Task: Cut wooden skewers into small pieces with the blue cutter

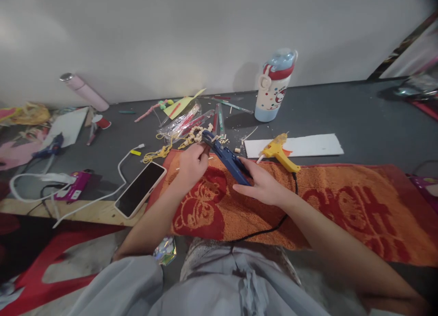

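grey wall backs a dark tabletop, with an orange and red towel laid along its near edge. above the towel, between both hands, is the blue tool; its long axis slants from the left hand, at the far end, down to the right hand, at the near end. the right hand grips that near end, thumb on one side, fingers along the other. the left hand has thumb and fingers drawn together beside the tool's tip; whether they pinch anything small, i cannot tell. a yellow glue gun lies right of the tool, partly over a white strip. farther back, clear packets hold reddish pieces; the tall bottle and pink flask are closed, their contents hidden.
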The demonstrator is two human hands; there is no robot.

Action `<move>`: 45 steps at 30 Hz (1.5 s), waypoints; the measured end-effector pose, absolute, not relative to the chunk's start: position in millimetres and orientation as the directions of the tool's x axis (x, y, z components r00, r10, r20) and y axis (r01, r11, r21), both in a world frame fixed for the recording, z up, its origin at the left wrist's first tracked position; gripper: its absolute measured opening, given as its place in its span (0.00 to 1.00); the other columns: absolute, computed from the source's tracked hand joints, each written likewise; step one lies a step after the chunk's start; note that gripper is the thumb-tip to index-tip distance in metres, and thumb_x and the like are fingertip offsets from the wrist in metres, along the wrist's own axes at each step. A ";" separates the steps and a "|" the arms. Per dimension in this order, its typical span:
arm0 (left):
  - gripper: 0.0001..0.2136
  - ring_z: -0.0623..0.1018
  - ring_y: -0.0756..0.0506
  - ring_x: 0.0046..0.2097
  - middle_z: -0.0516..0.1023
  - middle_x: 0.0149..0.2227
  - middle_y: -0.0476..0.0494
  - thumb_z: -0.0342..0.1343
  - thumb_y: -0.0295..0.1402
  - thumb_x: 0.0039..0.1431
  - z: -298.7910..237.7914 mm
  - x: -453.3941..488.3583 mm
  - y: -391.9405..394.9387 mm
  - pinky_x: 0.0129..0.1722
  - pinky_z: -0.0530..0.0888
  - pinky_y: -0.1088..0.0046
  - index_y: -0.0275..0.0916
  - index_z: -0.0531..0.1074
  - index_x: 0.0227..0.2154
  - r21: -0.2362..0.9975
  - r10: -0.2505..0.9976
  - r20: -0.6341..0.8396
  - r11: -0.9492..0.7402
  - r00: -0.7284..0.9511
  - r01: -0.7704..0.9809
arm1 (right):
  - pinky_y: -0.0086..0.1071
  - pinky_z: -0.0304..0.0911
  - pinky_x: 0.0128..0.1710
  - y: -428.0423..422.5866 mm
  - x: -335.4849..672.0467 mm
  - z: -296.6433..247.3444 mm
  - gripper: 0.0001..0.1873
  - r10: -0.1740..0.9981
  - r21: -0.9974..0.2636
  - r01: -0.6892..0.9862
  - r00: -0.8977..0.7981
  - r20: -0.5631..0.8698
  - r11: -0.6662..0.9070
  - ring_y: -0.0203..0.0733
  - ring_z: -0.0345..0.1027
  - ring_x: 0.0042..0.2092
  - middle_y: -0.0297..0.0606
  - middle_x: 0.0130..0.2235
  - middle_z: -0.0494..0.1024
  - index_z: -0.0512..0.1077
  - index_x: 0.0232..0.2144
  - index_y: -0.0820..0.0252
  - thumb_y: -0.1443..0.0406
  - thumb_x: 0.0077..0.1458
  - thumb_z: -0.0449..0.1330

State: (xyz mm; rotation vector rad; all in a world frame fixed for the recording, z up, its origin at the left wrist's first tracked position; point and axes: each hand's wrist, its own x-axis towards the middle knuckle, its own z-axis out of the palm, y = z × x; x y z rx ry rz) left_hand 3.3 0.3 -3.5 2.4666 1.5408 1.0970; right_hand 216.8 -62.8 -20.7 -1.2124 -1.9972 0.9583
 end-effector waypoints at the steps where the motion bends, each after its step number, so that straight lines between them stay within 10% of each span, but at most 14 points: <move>1: 0.10 0.68 0.50 0.27 0.69 0.22 0.48 0.45 0.25 0.54 -3.7 3.1 0.5 0.27 0.62 0.74 0.39 0.62 0.19 0.365 0.789 0.555 -0.517 0.265 0.774 | 0.49 0.60 0.53 -62.5 216.9 -21.2 0.37 0.908 -0.825 0.465 -0.399 0.129 0.322 0.58 0.63 0.56 0.56 0.55 0.68 0.56 0.57 0.67 0.53 0.50 0.59; 45: 0.09 0.72 0.46 0.34 0.72 0.28 0.43 0.44 0.31 0.62 -7.4 1.9 0.8 0.36 0.66 0.69 0.38 0.67 0.28 0.157 0.734 0.599 -0.499 0.320 0.852 | 0.44 0.63 0.50 -60.8 212.5 -25.8 0.31 0.915 -0.805 0.465 -0.330 0.230 0.370 0.54 0.69 0.51 0.50 0.51 0.74 0.64 0.55 0.65 0.54 0.51 0.59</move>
